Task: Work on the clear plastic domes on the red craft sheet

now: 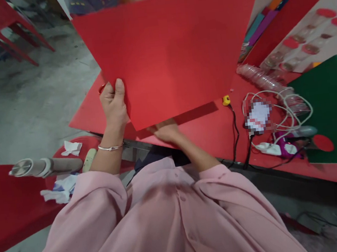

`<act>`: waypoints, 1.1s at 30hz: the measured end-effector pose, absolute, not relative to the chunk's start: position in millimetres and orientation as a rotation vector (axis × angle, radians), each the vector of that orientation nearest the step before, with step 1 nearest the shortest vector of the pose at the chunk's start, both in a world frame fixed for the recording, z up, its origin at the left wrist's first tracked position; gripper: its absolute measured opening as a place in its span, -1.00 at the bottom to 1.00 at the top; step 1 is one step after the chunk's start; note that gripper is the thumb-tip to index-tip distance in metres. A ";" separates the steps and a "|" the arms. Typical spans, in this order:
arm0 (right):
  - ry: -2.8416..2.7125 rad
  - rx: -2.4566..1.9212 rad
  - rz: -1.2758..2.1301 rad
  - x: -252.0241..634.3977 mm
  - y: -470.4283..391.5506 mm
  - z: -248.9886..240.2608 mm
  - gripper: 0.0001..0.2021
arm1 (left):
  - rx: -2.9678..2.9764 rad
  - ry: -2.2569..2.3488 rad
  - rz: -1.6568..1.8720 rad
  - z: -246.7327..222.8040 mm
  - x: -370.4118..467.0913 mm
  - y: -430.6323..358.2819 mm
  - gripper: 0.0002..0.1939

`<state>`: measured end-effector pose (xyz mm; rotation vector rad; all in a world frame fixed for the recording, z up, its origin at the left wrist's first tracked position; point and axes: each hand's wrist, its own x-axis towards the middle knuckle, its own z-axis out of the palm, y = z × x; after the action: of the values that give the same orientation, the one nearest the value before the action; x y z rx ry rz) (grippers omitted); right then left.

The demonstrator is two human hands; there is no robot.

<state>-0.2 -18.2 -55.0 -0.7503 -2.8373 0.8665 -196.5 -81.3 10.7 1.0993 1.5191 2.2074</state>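
A large flat red sheet [173, 53] is raised at a tilt above the red table [200, 138]. My left hand [114, 101] grips its left edge, thumb on the front face and fingers curled behind. A red ring-shaped piece, perhaps a scissor handle, shows beside those fingers. Under the lower edge of the sheet is my right hand [166, 131], close to the tabletop; its fingers are partly hidden by the sheet, and whether it holds anything cannot be seen.
A phone [258, 117], coiled white cable [300, 106], stacked clear lids [259, 77] and a green board [332, 112] lie right. A yellow-tipped cord [226, 100] is nearer. Left, a red stool [90, 144] bears a steel bottle [32, 167] and crumpled tissues [72, 148].
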 end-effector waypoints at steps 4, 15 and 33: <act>-2.685 0.191 1.683 44.2 -94.3 -42.5 -0.66 | 1.054 1.566 2.120 -6.6 -190.9 -101.8 -0.54; -1.669 -1.012 1.288 197.9 -21.3 27.9 -0.13 | 1.447 1.375 2.210 23.7 -167.6 -118.1 -0.73; -2.825 -0.686 0.732 61.4 -83.8 -35.4 -0.27 | 2.145 1.395 0.833 -84.7 -199.3 -156.1 -0.44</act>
<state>61.4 -83.8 -35.4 -0.6862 -2.8251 0.7319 -199.3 -156.1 -84.7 2.1455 1.3950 0.8327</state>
